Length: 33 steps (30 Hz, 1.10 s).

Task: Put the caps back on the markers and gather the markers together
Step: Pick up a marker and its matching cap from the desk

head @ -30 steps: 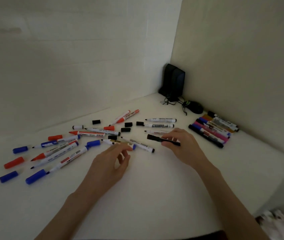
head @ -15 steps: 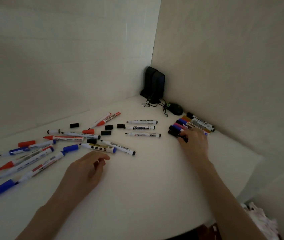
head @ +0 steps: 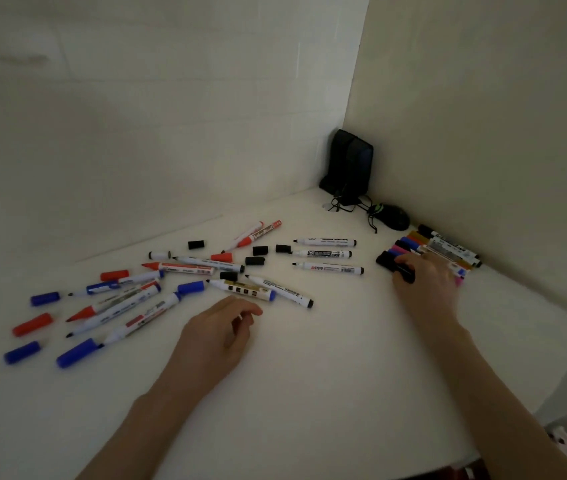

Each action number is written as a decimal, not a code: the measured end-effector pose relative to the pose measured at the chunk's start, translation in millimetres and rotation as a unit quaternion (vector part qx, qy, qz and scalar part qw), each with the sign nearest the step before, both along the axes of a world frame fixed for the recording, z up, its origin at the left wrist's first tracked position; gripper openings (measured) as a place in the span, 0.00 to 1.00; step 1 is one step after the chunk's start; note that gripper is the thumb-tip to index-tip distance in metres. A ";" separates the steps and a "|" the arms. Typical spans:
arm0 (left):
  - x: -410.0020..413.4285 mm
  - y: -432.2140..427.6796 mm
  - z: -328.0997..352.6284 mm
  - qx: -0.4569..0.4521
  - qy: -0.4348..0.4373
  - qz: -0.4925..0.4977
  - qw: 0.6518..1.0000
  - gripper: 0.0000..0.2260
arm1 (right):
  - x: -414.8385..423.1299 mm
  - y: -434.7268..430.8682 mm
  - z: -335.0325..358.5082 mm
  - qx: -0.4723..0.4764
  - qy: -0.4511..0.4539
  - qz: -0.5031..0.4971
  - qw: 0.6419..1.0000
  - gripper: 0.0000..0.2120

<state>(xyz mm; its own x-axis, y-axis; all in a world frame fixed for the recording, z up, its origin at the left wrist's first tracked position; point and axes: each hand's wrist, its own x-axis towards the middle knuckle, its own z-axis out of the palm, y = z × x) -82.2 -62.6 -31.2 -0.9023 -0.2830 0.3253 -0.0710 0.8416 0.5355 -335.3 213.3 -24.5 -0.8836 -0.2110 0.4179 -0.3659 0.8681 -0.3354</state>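
Several capped markers point(head: 448, 247) lie side by side along the right wall. My right hand point(head: 427, 278) holds a black capped marker point(head: 387, 262) against the near side of that row, thumb over its barrel. My left hand point(head: 221, 329) rests on the white table point(head: 309, 393) with loosely curled fingers, holding nothing, just in front of a white marker with a gold label point(head: 242, 289). Several uncapped red, blue and black markers point(head: 327, 268) lie scattered across the middle and left. Loose caps lie among them: black point(head: 259, 250), red point(head: 32, 323), blue point(head: 22, 351).
A black speaker point(head: 351, 168) stands in the far corner with tangled cables and a black mouse point(head: 392, 218) beside it. Walls close the table at the back and right. The table's edge point(head: 552, 393) curves at the near right.
My right hand carried the black capped marker from the middle of the table rightward to the row by the wall. My left hand let go of that marker and drew back a little.
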 end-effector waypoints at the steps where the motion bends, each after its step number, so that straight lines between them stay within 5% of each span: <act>1: 1.0 -0.3 -0.2 0.002 0.008 -0.005 1.000 0.11 | -0.1 -0.6 0.0 0.004 0.002 0.001 1.000 0.16; 6: 2.2 -0.3 0.4 -0.002 0.032 -0.018 0.999 0.10 | 7.6 -17.4 6.8 -0.007 0.030 0.052 0.998 0.14; 10: 1.6 -0.6 -0.3 -0.003 0.028 -0.016 0.999 0.09 | 40.2 -63.2 16.8 -0.067 -0.022 0.201 0.977 0.10; 15: 3.3 -2.0 0.6 -0.004 0.028 -0.004 1.000 0.09 | 83.8 -125.8 17.2 -0.026 -0.073 0.340 0.937 0.10; 24: -17.2 -32.9 13.9 -0.050 0.090 0.154 0.983 0.10 | 79.2 -147.5 2.5 0.018 -0.089 0.325 0.941 0.11; 33: -63.7 -56.7 28.1 -0.192 -0.056 0.121 0.972 0.11 | 75.8 -132.3 -6.5 0.017 -0.095 0.336 0.937 0.11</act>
<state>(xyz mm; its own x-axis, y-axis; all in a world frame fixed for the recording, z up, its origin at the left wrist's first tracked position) -145.9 -119.3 -3.1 -0.8597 -0.3692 0.3532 -0.3318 0.9291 0.1636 -259.5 81.1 -31.0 -0.6048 -0.7565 0.2490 -0.7697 0.4749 -0.4266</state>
